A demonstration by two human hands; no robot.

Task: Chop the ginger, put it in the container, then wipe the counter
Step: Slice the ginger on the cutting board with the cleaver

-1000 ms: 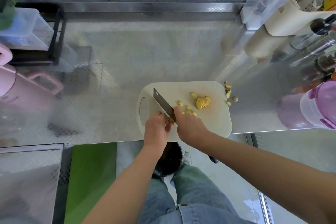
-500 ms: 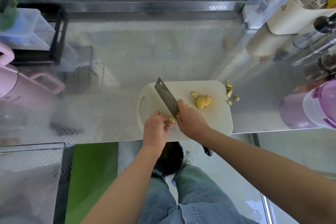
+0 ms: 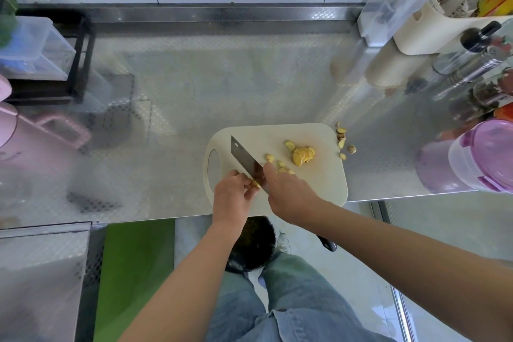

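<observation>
Ginger chunk (image 3: 255,184) pinched down on cutting board (image 3: 319,178) at its near-left part, right against blade. Held there by left hand (image 3: 233,194), fingers curled, tips bunched on chunk. Gripped cleaver (image 3: 243,157) with right hand (image 3: 288,194): fingers wrapped round handle close to blade, one finger stretched forward onto blade. Black handle end (image 3: 327,244) poking out under right forearm, past counter edge. Blade angled far-left, flat face up toward camera, hole near far corner. Could not tell whether edge touched board.

Pile of yellow slices (image 3: 302,157) sat mid-board, right of blade. Few small cut bits (image 3: 269,158) scattered between pile and blade. Peel scraps (image 3: 342,141) lay on steel counter (image 3: 222,91), just off board's far-right corner. Board at counter's near edge, oval grip hole on left end.

Purple-lidded container (image 3: 485,158) on counter at right, well apart from board; lid on. Pink jug (image 3: 33,141) at far left. Black rack (image 3: 80,64) with clear bins behind jug. Bottles and cream holder crowded far-right corner, blurred. Jeans (image 3: 291,300) and green mat (image 3: 133,272) seen below counter.
</observation>
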